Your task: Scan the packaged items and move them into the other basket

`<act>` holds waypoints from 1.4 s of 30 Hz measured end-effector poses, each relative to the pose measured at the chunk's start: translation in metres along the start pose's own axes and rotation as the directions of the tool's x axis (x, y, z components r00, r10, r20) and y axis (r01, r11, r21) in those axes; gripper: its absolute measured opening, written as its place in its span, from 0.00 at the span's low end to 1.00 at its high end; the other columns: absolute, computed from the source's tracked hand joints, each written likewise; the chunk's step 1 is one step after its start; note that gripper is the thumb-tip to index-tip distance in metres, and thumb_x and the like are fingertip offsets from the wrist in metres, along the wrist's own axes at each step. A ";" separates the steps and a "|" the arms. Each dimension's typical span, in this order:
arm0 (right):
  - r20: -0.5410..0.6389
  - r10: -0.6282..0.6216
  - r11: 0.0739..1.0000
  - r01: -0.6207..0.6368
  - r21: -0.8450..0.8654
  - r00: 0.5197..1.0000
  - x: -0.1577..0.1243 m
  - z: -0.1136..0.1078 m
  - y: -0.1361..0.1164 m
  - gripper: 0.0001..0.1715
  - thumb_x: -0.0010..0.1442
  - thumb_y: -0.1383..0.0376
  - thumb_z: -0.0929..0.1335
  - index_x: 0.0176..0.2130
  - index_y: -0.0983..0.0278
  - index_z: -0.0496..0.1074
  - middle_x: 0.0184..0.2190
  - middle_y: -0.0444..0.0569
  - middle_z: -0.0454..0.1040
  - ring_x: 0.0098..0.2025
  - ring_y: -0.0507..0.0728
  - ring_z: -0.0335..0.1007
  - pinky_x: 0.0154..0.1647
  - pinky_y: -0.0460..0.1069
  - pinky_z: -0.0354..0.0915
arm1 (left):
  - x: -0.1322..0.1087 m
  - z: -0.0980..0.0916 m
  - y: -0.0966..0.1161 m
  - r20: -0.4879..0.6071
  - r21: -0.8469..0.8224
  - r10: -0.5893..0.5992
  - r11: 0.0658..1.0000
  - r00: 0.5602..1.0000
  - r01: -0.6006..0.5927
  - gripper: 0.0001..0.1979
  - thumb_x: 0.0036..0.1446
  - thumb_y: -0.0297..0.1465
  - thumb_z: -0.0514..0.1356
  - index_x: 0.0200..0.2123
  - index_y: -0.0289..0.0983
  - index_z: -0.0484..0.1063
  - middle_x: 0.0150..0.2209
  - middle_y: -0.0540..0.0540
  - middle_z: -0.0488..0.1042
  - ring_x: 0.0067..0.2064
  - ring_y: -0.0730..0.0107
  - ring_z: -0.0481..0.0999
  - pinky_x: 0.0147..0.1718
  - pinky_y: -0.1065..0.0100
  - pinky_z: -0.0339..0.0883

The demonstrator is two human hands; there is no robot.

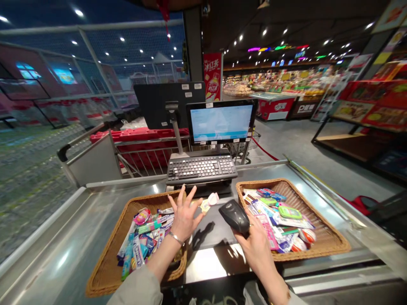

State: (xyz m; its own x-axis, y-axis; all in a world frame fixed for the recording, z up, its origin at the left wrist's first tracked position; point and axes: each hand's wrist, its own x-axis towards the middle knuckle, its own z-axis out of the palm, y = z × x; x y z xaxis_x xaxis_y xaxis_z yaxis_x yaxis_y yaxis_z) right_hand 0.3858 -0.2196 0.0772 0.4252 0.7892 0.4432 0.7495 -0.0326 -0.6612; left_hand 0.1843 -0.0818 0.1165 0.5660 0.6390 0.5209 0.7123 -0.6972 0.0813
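My left hand hovers over the inner edge of the left wicker basket, fingers spread apart. A small pale wrapped item is in the air just beyond its fingertips, apart from the hand. My right hand grips a black handheld barcode scanner, its head aimed toward the pale item. The left basket holds several colourful snack and candy packets. The right wicker basket holds several more packets.
A steel checkout counter carries both baskets. A black keyboard and lit screen stand behind them, with a second monitor's back further left. Red shopping baskets lie beyond a rail; store shelves at right.
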 end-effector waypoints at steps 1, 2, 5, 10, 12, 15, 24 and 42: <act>-0.014 0.009 1.000 -0.009 -0.003 1.000 0.001 -0.002 0.002 0.22 0.56 0.62 0.66 0.50 0.66 0.72 0.54 0.59 0.72 0.61 0.66 0.63 0.62 0.65 0.59 | 0.003 0.000 0.002 0.000 -0.005 0.012 1.000 1.000 -0.012 0.16 0.56 0.37 0.63 0.49 0.46 0.74 0.67 0.43 0.59 0.70 0.38 0.43 0.58 0.22 0.34; -0.029 0.017 1.000 -0.017 -0.007 0.999 0.001 -0.005 0.003 0.22 0.56 0.62 0.66 0.51 0.65 0.72 0.54 0.58 0.72 0.61 0.65 0.63 0.62 0.64 0.59 | 0.005 0.001 0.005 0.002 -0.008 0.023 1.000 1.000 -0.023 0.16 0.57 0.37 0.63 0.50 0.46 0.74 0.67 0.42 0.58 0.70 0.38 0.42 0.58 0.21 0.34; -0.055 0.030 0.999 -0.032 -0.025 0.998 0.003 -0.013 0.009 0.23 0.56 0.62 0.66 0.51 0.64 0.72 0.54 0.57 0.73 0.60 0.65 0.64 0.62 0.64 0.59 | 0.012 0.003 0.012 0.008 -0.018 0.053 0.998 0.999 -0.053 0.17 0.57 0.36 0.63 0.50 0.45 0.74 0.67 0.42 0.58 0.71 0.37 0.42 0.57 0.21 0.34; -0.127 0.095 0.993 -0.103 -0.055 0.987 0.004 -0.026 0.023 0.25 0.55 0.58 0.67 0.51 0.66 0.72 0.53 0.58 0.73 0.58 0.65 0.66 0.60 0.63 0.61 | 0.024 0.010 0.026 0.021 -0.039 0.096 0.995 0.995 -0.095 0.17 0.57 0.37 0.63 0.50 0.46 0.74 0.68 0.44 0.57 0.71 0.38 0.42 0.58 0.21 0.35; -0.143 0.133 0.989 -0.141 -0.052 0.981 0.004 -0.032 0.027 0.25 0.55 0.58 0.67 0.51 0.65 0.73 0.53 0.58 0.74 0.57 0.65 0.67 0.60 0.62 0.61 | 0.029 0.012 0.032 0.026 -0.052 0.109 0.993 0.994 -0.107 0.16 0.57 0.37 0.63 0.49 0.46 0.74 0.68 0.44 0.57 0.71 0.38 0.42 0.58 0.21 0.35; -0.145 0.184 0.980 -0.193 -0.049 0.972 0.005 -0.041 0.032 0.25 0.57 0.55 0.66 0.50 0.64 0.74 0.53 0.56 0.74 0.58 0.65 0.66 0.60 0.61 0.60 | 0.036 0.015 0.043 0.026 -0.077 0.134 0.988 0.991 -0.131 0.16 0.56 0.37 0.64 0.49 0.46 0.74 0.67 0.44 0.58 0.70 0.39 0.43 0.58 0.21 0.32; -0.249 0.300 0.939 -0.331 -0.091 0.921 0.004 -0.059 0.056 0.31 0.55 0.49 0.65 0.48 0.68 0.74 0.51 0.61 0.74 0.54 0.67 0.68 0.58 0.62 0.60 | 0.054 0.028 0.076 0.010 -0.143 0.231 0.963 0.973 -0.227 0.16 0.58 0.39 0.62 0.49 0.45 0.73 0.68 0.44 0.57 0.71 0.39 0.40 0.58 0.21 0.28; -0.369 0.371 0.888 -0.442 -0.128 0.852 0.006 -0.099 0.090 0.32 0.56 0.45 0.63 0.45 0.67 0.75 0.46 0.62 0.76 0.51 0.67 0.70 0.53 0.60 0.63 | 0.078 0.058 0.127 0.053 -0.213 0.329 0.926 0.943 -0.311 0.17 0.57 0.38 0.62 0.50 0.45 0.73 0.68 0.43 0.56 0.71 0.39 0.39 0.57 0.20 0.29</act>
State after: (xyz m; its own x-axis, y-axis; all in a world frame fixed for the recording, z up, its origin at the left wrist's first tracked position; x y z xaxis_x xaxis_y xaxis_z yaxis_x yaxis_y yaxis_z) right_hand 0.5059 -0.2783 0.0801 0.8276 0.4341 0.3558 0.5425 -0.4565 -0.7052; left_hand 0.3430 -0.1017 0.1180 0.7903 0.3902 0.4724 0.3952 -0.9138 0.0937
